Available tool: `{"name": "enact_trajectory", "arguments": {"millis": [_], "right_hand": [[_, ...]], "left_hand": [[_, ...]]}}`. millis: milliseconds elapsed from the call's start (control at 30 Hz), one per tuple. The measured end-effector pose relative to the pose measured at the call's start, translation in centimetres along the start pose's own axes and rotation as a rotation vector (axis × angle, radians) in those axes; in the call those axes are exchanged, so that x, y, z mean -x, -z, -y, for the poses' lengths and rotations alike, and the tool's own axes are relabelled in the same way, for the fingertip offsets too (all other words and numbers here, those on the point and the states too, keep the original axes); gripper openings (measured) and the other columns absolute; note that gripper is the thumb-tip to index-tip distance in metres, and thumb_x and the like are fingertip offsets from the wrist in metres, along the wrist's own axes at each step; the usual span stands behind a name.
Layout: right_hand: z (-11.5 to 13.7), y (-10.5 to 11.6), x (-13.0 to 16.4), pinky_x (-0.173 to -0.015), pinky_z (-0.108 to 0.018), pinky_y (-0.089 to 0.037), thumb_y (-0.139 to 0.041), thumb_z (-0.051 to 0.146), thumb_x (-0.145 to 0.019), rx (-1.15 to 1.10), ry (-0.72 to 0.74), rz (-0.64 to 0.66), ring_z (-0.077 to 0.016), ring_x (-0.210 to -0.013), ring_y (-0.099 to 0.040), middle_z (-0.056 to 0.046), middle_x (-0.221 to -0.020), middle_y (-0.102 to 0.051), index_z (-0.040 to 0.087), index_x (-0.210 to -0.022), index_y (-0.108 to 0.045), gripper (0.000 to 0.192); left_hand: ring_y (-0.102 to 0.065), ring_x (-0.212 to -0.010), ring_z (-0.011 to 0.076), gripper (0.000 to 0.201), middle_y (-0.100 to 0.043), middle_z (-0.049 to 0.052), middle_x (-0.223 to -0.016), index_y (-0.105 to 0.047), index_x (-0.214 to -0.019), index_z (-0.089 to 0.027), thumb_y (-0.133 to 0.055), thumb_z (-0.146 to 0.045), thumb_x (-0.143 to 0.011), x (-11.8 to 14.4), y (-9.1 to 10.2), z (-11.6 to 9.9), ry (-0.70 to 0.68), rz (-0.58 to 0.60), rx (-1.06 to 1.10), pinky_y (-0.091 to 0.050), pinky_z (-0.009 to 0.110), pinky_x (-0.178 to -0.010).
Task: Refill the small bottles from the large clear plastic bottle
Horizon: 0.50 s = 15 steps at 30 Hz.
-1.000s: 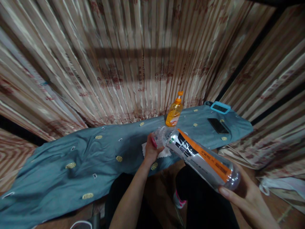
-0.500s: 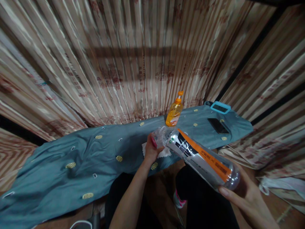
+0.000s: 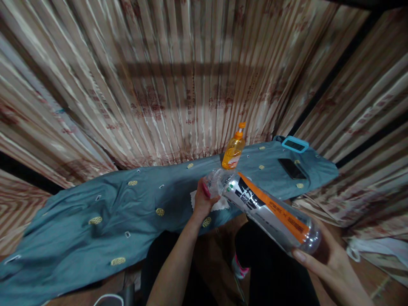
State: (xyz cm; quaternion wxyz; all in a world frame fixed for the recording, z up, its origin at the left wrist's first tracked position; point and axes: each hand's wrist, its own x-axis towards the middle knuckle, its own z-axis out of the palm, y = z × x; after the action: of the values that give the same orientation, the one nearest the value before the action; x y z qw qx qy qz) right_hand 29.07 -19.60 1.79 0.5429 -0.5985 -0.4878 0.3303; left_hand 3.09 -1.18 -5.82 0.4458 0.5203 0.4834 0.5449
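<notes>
My right hand (image 3: 331,265) cups the tilted bottle (image 3: 267,210) base, fingers wrapped; my left hand (image 3: 204,199) grips its neck above the table's near edge.

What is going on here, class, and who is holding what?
A person holds a large clear plastic bottle tilted on its side. The right hand cups its base; the left hand grips the cap end, over a white cloth on the blue-grey fabric. An orange dispenser bottle and a dark phone sit behind.
</notes>
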Motion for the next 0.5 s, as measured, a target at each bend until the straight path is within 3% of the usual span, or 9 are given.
{"name": "enact_trajectory", "arguments": {"millis": [167,500], "right_hand": [[0.18,-0.07,-0.01,-0.095,-0.025,-0.059,-0.090,0.045,-0.065,-0.031,-0.038,-0.014,-0.0283,-0.118,-0.072,-0.006,-0.132,-0.073,0.029,-0.135,-0.062,0.077],[0.13,-0.15,0.11,-0.102,-0.035,-0.057,-0.085,0.050,-0.071,0.053,0.001,-0.007,-0.0331,-0.123,-0.069,-0.007,-0.138,-0.069,0.028,-0.140,-0.059,0.077]], "left_hand": [[-0.065,-0.120,0.0300,0.087,-0.067,0.008,-0.126,-0.051,-0.128,-0.023,-0.092,-0.020,-0.051,0.00,-0.05,0.03,0.003,0.010,0.013,-0.049,0.044,-0.108],[-0.066,-0.117,0.0294,0.086,-0.067,0.008,-0.125,-0.050,-0.128,-0.023,-0.092,-0.025,-0.053,-0.13,-0.02,0.68,-0.058,0.002,-0.013,-0.049,0.045,-0.107]]}}
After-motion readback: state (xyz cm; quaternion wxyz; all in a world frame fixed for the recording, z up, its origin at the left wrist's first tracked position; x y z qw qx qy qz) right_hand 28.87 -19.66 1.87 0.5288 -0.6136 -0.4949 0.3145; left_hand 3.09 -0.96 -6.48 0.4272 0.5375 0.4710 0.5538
